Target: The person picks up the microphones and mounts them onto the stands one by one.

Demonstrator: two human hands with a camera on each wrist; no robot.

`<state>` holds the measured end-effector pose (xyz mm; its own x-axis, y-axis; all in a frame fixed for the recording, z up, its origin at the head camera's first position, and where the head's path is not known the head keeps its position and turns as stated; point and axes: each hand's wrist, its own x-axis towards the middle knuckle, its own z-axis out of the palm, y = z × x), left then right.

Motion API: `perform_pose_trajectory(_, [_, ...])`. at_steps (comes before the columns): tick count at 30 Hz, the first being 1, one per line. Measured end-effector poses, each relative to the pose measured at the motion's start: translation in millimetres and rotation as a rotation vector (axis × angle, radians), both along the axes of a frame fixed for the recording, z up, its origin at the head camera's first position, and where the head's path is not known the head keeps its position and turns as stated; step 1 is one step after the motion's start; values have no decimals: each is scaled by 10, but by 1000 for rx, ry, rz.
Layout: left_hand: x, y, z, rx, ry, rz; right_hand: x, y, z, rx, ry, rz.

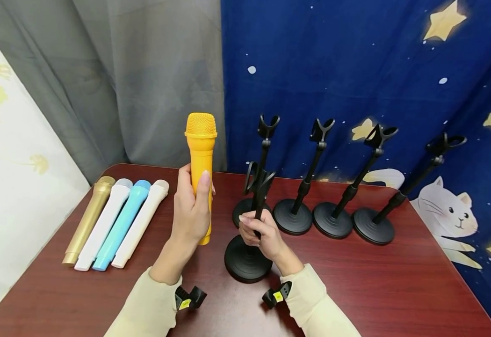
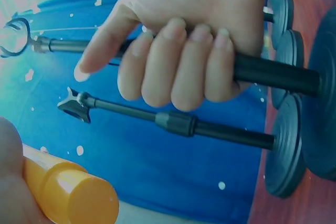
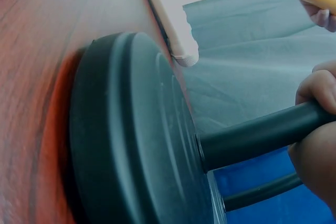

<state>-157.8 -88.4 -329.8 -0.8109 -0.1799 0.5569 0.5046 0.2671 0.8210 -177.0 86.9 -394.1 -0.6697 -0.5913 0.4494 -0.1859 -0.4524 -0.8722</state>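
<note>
Upright in my left hand (image 1: 186, 213) is a yellow microphone (image 1: 201, 145), grille end up, with the fingers and thumb wrapped around its body. Its rounded lower end shows at the bottom of the left wrist view. My right hand (image 1: 264, 235) grips the pole of a black microphone stand (image 1: 247, 262), to the right of the microphone. The stand's forked clip rises above the hand. In the right wrist view its round base (image 3: 139, 129) is close over the tabletop. Curled fingers (image 2: 173, 72) circle the pole in the left wrist view.
Several black microphone stands (image 1: 293, 216) line the back right of the reddish-brown table (image 1: 355, 290). At left lie a gold microphone (image 1: 87, 220), a white one (image 1: 104, 224), a blue one (image 1: 121, 227) and a cream one (image 1: 141, 224), side by side. Curtains (image 1: 169, 84) hang behind.
</note>
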Motion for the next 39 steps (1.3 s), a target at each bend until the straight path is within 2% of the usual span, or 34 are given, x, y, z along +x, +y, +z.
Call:
perform_pose_trajectory(7, [48,50,63,42,40,-87,0,-28,-13,0,5,-9])
perform_pose_trajectory(15, [122,97,167,83,119,-135,26,-59,-16,24,38,-18])
perform_pose_trajectory(22, [204,143,287,131,208,-188,21,-67,-40,10,23,-12])
perform_pose_trajectory(25, [233,148,320,132,222,-202,23,-76,-41,4,18,-22])
perform_pose_trajectory(29, [274,147,356,130,223,-203,48,-109,-34,24,8,-83])
perform_pose_trajectory(39, [342,131,450,142,218,-165,180,-280,-34,113,-30,-359])
